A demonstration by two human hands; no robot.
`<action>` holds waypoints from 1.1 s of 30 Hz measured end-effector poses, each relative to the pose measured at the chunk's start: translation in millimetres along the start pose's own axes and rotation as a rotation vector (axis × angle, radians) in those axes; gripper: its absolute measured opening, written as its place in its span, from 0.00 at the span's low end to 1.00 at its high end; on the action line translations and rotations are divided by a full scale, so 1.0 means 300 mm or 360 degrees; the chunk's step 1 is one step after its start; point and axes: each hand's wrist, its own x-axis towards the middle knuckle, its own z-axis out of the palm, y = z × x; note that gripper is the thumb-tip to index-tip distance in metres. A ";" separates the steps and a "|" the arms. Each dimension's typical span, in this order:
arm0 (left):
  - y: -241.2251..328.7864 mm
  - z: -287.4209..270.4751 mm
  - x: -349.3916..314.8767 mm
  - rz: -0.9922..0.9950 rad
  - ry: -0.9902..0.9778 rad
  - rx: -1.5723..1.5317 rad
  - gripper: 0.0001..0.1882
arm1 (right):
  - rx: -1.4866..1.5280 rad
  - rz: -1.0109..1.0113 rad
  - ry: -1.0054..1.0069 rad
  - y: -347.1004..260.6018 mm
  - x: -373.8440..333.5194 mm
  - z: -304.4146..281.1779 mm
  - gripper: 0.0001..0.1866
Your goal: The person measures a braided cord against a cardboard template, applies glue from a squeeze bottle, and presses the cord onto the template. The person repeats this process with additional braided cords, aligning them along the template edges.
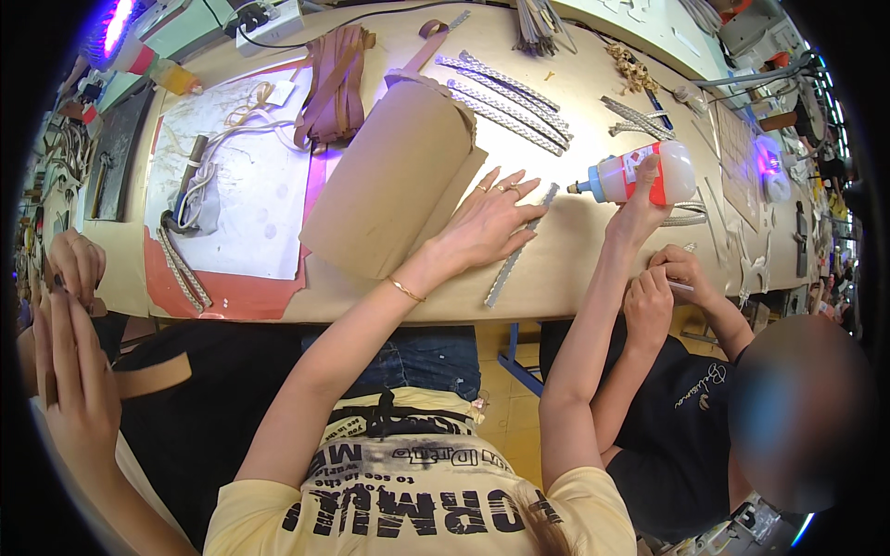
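Strip point(517, 248) of grey braid at frame centre, long axis slanting lower left to upper right — pinned under splayed left hand point(487, 222); right hand point(640, 208), further right, wrapped round glue bottle point(640, 176).

The bare tan worktop point(575, 130) offers open passage between the flat left hand point(487, 222) with its grey braided strip point(519, 248) and the white glue bottle with red label point(640, 176) held in the right hand point(640, 213). To the left, a large curled sheet of brown cardboard point(389, 176) blocks lateral movement, touching the left hand. A row of grey braided strips point(510, 97) obstructs the far side, and a co-worker's hands point(663, 278) crowd the near right edge.
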 end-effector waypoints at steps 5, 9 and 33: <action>0.002 -0.010 -0.002 0.0008 -0.0015 -0.0009 0.20 | -0.0074 -0.0083 -0.0093 -0.050 -0.033 -0.004 0.30; 0.002 -0.019 -0.003 -0.0008 -0.0092 -0.0012 0.24 | 0.0010 -0.0253 -0.0163 -0.038 -0.028 -0.009 0.31; 0.003 -0.020 -0.007 0.0009 -0.0080 0.0040 0.26 | -0.0564 -0.0622 -0.0231 0.032 -0.042 0.084 0.40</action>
